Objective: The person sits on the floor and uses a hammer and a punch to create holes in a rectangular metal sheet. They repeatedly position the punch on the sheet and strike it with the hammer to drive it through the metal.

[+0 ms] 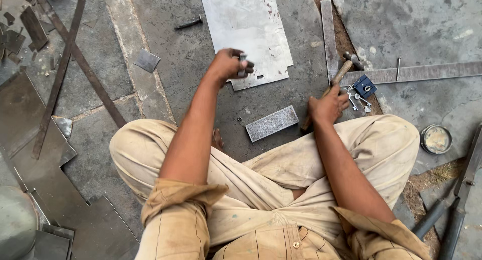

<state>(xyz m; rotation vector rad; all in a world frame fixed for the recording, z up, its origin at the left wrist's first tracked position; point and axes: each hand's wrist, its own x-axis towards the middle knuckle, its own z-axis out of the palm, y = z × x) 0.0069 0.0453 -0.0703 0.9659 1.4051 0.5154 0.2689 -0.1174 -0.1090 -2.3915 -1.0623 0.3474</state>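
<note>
On the stone floor, the left hand (228, 64) pinched a small metal piece (243, 64) over the metal sheet (248, 29). The right hand (327, 107) gripped a hammer (335, 79) by its wooden handle. The hammer looked heavy and hard.

This is a floor-level metal workshop: a person sits cross-legged on a stone floor (165, 64) strewn with metal work. A steel sheet (248, 29) lies at upper centre, flat bars (60, 74) and offcuts (15, 36) at upper left, dark plates (30, 139) at left. A hammer (334, 81), a steel block (272, 123) and shears (459, 199) lie nearby.
</note>
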